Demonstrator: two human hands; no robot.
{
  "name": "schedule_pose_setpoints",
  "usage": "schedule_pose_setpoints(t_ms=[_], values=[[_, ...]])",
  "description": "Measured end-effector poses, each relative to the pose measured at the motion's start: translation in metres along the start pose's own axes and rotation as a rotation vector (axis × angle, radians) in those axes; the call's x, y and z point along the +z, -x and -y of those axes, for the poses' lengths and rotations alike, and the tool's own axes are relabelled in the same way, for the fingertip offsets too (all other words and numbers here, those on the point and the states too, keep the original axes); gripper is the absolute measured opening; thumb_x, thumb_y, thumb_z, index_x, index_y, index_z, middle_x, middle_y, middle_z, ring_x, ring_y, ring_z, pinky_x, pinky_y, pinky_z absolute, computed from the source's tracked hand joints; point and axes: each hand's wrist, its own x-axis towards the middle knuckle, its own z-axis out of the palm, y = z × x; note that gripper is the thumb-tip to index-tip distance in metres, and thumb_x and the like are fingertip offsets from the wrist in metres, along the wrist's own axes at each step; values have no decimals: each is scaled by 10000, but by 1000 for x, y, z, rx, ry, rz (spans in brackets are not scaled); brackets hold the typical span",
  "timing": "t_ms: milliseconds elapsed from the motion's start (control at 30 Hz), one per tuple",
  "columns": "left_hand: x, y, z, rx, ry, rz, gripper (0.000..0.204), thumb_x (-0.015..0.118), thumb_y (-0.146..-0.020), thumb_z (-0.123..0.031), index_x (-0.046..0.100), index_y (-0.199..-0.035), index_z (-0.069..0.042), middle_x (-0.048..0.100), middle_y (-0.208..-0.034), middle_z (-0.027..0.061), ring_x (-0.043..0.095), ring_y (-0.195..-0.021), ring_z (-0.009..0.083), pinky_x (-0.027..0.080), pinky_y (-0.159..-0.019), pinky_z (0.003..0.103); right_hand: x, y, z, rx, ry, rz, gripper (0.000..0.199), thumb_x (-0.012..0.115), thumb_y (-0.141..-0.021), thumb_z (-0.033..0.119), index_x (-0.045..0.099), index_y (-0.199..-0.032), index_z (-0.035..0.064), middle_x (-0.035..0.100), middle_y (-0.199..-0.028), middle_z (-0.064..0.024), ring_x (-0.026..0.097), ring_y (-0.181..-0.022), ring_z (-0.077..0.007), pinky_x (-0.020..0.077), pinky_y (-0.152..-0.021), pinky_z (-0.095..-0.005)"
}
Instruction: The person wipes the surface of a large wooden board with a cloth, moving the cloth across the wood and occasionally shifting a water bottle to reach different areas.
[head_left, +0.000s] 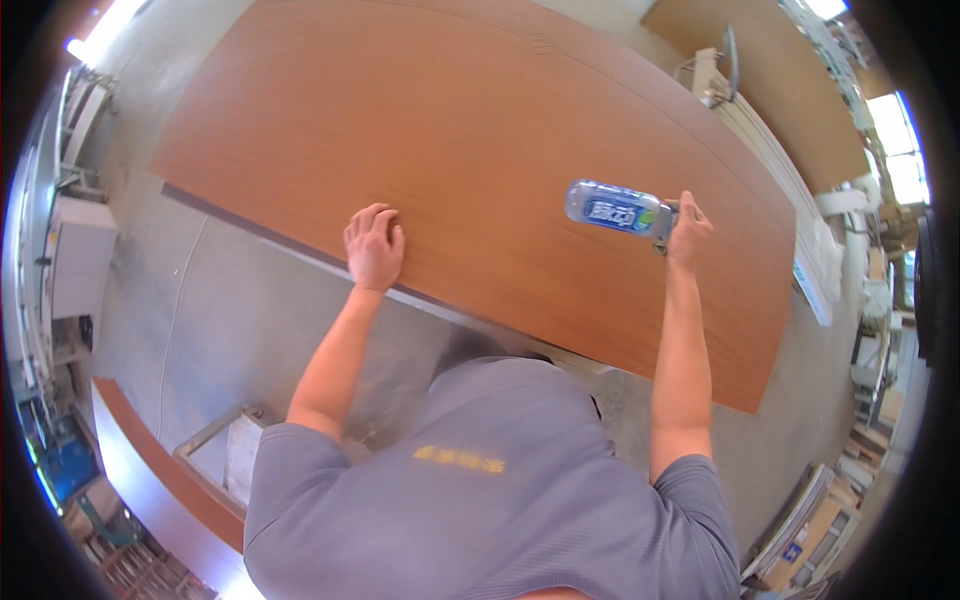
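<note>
Over a reddish-brown panel (480,150), a blue-labelled clear plastic bottle (612,207) is held at its neck end by the right grip (686,235); its contents cannot be made out. The left grip (375,247) is rested, loosely curled, by the panel's near edge. Grey floor (235,275) is seen around.

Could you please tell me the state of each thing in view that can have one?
Left hand: resting on the panel near its close edge, fingers loosely bent, holding nothing.
Right hand: closed around the neck end of the bottle.
Clear bottle with blue label: held on its side over the panel, base toward the left; fill level cannot be told.
Large brown panel: lying flat.
</note>
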Motion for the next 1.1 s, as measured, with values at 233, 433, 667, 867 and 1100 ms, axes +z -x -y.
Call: schedule_pose_setpoints(t_ms=[233, 433, 667, 867, 1100], values=[[1, 0, -3, 4, 6, 23, 230, 681, -938, -132, 716, -1163, -102, 648, -1317, 29, 559, -1302, 267, 416, -1115, 444, 55, -25, 95, -592, 404, 238, 421, 639, -1045, 317, 705, -770, 5, 666, -737, -208, 682, -697, -380, 529, -671, -434], [4, 0, -1, 10, 51, 4, 228, 682, -929, -134, 723, -1150, -95, 667, -1316, 37, 577, -1286, 284, 427, -1110, 450, 133, -43, 111, -1012, 743, 349, 350, 657, -1019, 308, 731, -779, 63, 703, -797, -127, 725, -814, -337, 578, -724, -462], [5, 0, 0, 7, 56, -16, 218, 685, -921, -123, 731, -1132, -95, 679, -1306, 39, 584, -1279, 285, 435, -1103, 447, 159, -54, 108, -969, 869, 378, 348, 663, -1012, 365, 768, -821, 94, 746, -856, -70, 740, -843, -310, 605, -753, -445], [2, 0, -2, 10, 50, -4, 212, 687, -923, -123, 735, -1128, -100, 677, -1314, 37, 581, -1282, 282, 432, -1104, 443, 145, -48, 118, -931, 885, 385, 362, 664, -1008, 392, 772, -816, 105, 747, -845, -64, 737, -823, -304, 601, -728, -449], [6, -3, -5, 11, 51, 5, 213, 692, -921, -118, 731, -1130, -107, 671, -1305, 26, 582, -1278, 273, 430, -1101, 442, 118, -61, 136, -1060, 776, 248, 337, 690, -986, 368, 747, -784, 105, 742, -826, -61, 720, -797, -291, 590, -693, -434]])
